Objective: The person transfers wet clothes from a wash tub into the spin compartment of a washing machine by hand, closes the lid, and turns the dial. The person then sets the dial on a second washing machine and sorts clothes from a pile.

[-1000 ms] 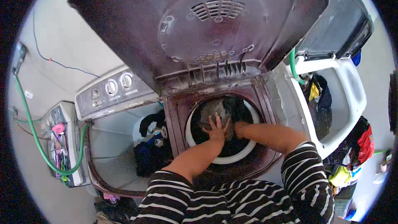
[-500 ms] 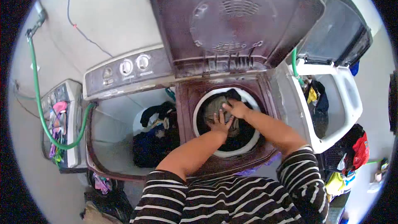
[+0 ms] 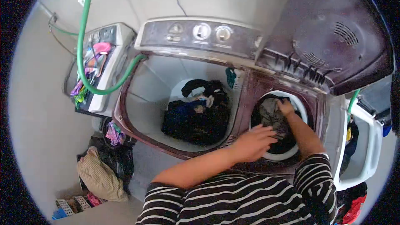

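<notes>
My left hand (image 3: 255,142) is over the near left rim of the round spin tub (image 3: 303,112), fingers spread and holding nothing. Inside that tub, my right hand (image 3: 286,107) rests at the upper edge of a grey-brown cloth (image 3: 271,114); its fingertips are too small to tell whether they grip it. Dark clothes lie around the cloth in the tub. To the left, the wide wash tub (image 3: 146,100) holds a heap of dark clothes (image 3: 200,116) with a few lighter pieces.
The maroon lid (image 3: 325,29) stands raised behind the spin tub. A green hose (image 3: 84,29) loops down at the left, near a smaller machine (image 3: 121,37) topped with colourful items. A white machine (image 3: 371,150) stands at the right. A beige striped cloth (image 3: 98,171) lies at lower left.
The view has turned left, so the machines appear further right. My left hand has lifted off the cloth and moved left to the tub's rim. My right hand remains in the spin tub.
</notes>
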{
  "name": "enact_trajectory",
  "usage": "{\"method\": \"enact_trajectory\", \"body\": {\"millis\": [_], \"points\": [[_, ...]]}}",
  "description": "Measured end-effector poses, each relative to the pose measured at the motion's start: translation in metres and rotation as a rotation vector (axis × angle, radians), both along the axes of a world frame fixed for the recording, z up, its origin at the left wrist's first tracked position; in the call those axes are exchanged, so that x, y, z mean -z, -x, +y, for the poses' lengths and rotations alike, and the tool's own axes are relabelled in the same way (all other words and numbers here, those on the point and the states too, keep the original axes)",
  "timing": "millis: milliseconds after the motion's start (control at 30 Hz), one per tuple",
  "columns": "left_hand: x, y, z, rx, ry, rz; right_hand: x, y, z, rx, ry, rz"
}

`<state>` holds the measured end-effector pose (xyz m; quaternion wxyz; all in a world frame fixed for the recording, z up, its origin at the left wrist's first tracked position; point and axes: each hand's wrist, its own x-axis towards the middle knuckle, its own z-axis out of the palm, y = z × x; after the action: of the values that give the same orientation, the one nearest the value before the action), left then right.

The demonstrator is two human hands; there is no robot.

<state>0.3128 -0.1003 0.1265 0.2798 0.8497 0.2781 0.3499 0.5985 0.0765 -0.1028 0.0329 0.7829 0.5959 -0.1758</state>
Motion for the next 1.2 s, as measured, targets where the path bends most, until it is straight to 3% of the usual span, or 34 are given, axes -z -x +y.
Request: {"method": "enact_trajectory", "body": {"millis": [67,133,167,233,267,333,467,600,667,733,767,833,1067,1200], "points": [[-0.008,0.066,-0.004,-0.205,0.049,-0.104,-0.024,0.013,-0.017,-0.025,-0.060,0.084],[-0.010,0.134,-0.021,-0.567,0.196,-0.006,-0.085,0.035,-0.041,-0.058,-0.185,0.250],[0.011,0.168,-0.030,-0.744,0.129,0.025,-0.103,0.048,-0.048,-0.076,-0.249,0.330],[0.021,0.221,-0.051,-0.954,0.228,0.050,-0.115,0.071,-0.060,-0.343,-0.237,0.270],[0.018,0.235,-0.059,-1.024,0.192,0.062,-0.113,0.086,-0.066,-0.335,-0.233,0.260],[0.015,0.244,-0.063,-1.145,0.405,-0.221,-0.094,0.107,-0.075,-0.439,-0.305,-0.258],[0.016,0.237,-0.055,-1.009,0.380,-0.160,-0.042,0.104,-0.065,-0.362,-0.379,-0.325],[0.021,0.241,-0.056,-0.912,0.369,-0.171,-0.085,0.116,-0.077,-0.375,-0.461,-0.376],[0.026,0.243,-0.058,-0.899,0.373,-0.184,-0.140,0.134,-0.094,-0.243,-0.388,-0.016],[0.029,0.243,-0.059,-0.884,0.388,-0.191,-0.129,0.122,-0.112,-0.380,-0.226,0.294],[0.031,0.243,-0.060,-0.891,0.401,-0.196,-0.110,0.118,-0.119,-0.366,-0.226,0.291],[0.033,0.243,-0.061,-0.916,0.427,-0.207,-0.070,0.112,-0.124,-0.721,0.323,-0.169],[0.019,0.236,-0.063,-0.892,0.266,-0.117,-0.017,0.129,-0.109,-0.534,0.370,-0.072],[0.018,0.234,-0.063,-0.858,0.187,-0.116,-0.027,0.130,-0.107,-0.432,0.378,-0.057]]}}
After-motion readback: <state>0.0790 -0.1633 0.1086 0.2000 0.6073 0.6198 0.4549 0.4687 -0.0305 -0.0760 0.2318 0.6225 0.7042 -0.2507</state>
